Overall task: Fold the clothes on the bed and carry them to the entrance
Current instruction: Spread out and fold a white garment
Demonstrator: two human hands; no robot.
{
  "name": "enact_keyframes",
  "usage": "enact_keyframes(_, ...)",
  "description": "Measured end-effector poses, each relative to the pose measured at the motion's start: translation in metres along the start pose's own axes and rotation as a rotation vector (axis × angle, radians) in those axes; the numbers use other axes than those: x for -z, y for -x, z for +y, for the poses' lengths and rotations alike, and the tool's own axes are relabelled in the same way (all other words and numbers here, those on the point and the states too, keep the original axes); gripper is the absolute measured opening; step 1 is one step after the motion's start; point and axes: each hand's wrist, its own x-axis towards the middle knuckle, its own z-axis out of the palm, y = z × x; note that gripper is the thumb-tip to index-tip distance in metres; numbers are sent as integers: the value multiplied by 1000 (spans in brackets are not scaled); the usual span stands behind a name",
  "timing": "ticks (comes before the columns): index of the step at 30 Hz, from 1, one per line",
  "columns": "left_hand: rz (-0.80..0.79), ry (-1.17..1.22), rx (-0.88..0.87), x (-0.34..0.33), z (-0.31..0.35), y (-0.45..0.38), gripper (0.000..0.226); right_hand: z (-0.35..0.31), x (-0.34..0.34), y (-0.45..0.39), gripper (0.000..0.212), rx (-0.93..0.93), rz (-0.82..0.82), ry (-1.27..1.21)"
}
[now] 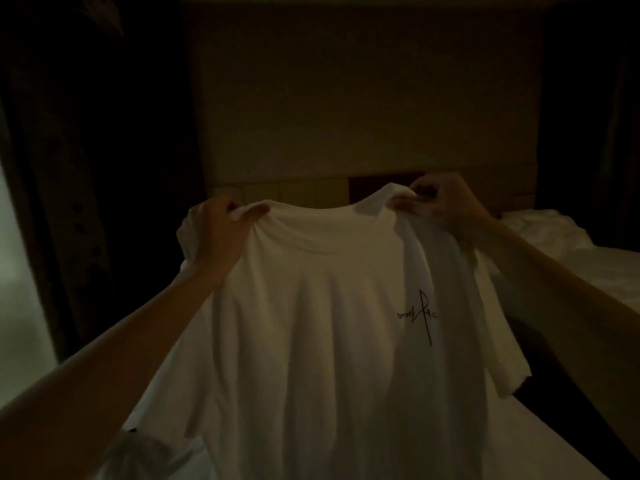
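Note:
A white T-shirt (pixel 329 323) with a small black line logo on its chest hangs in the air in front of me, front side facing me. My left hand (pixel 221 233) pinches its left shoulder beside the collar. My right hand (pixel 446 206) pinches the right shoulder at the collar's other side. The shirt's body drapes down over the white bed (pixel 581 441) and hides most of it. Both sleeves hang loose at the sides.
The room is dim. A pale headboard wall (pixel 363 98) rises behind the shirt. Rumpled white bedding (pixel 554 230) lies at the right. Another pale piece of cloth (pixel 145 452) lies at the lower left. A dark cabinet or curtain (pixel 86 150) stands at the left.

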Motion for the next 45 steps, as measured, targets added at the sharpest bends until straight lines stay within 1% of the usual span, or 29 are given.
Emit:
enact_keyframes(1, -51, -44, 24, -19, -11, 3, 55, 16, -13, -7, 27, -17, -21, 42)
enact_keyframes(3, -163, -99, 55, -60, -33, 13, 43, 55, -40, -21, 27, -56, -65, 111)
enact_keyframes(6, -344, -79, 80, -130, -76, 33, 39, 127, -92, -41, 23, -110, -111, 208)
enact_keyframes(8, -416, -81, 112, -185, -113, 50, 34, 181, -133, -57, 24, -140, -167, 271)
enact_keyframes(10, -507, -134, 185, -242, -152, 73, 30, 238, -179, -67, 28, -189, -236, 280)
enact_keyframes(13, -624, -226, 304, -323, -208, 112, 24, 322, -249, -65, 27, -303, -326, 274)
enact_keyframes(16, -711, -294, 337, -390, -257, 164, 24, 405, -312, -47, 20, -409, -355, 330)
enact_keyframes(18, -750, -323, 353, -425, -286, 199, 25, 449, -345, -29, 17, -468, -362, 397)
enact_keyframes(20, -772, -347, 378, -453, -312, 233, 27, 484, -373, -11, 17, -475, -381, 494)
enact_keyframes(23, -794, -366, 411, -478, -341, 277, 30, 525, -405, 16, 18, -461, -450, 573)
enact_keyframes(26, -805, -383, 418, -489, -352, 300, 32, 547, -424, 39, 25, -455, -515, 646)
enact_keyframes(28, -804, -352, 432, -490, -355, 299, 32, 546, -427, 45, 34, -472, -502, 696)
enact_keyframes(31, -773, -327, 438, -474, -357, 283, 33, 536, -418, 43, 41, -438, -517, 794)
enact_keyframes(32, -782, -346, 443, -464, -359, 279, 34, 532, -412, 42, 44, -458, -539, 809)
enact_keyframes(35, -881, -568, 444, -417, -362, 269, 43, 517, -386, 46, 57, -621, -637, 778)
enact_keyframes(37, -975, -691, 558, -380, -363, 269, 54, 505, -360, 52, 68, -748, -691, 730)
enact_keyframes(38, -1048, -739, 597, -362, -364, 273, 56, 500, -346, 56, 70, -815, -696, 675)
enact_keyframes(39, -1154, -778, 612, -344, -364, 277, 54, 495, -333, 61, 68, -874, -702, 610)
enact_keyframes(40, -1211, -784, 638, -329, -366, 283, 52, 489, -320, 66, 62, -916, -705, 560)
enact_keyframes(42, -1212, -761, 732, -306, -374, 290, 60, 483, -300, 77, 47, -964, -655, 502)
enact_keyframes(43, -1214, -758, 743, -298, -369, 289, 62, 481, -293, 82, 40, -980, -616, 455)
enact_keyframes(45, -1151, -695, 761, -293, -366, 286, 53, 476, -285, 91, 31, -1015, -551, 336)
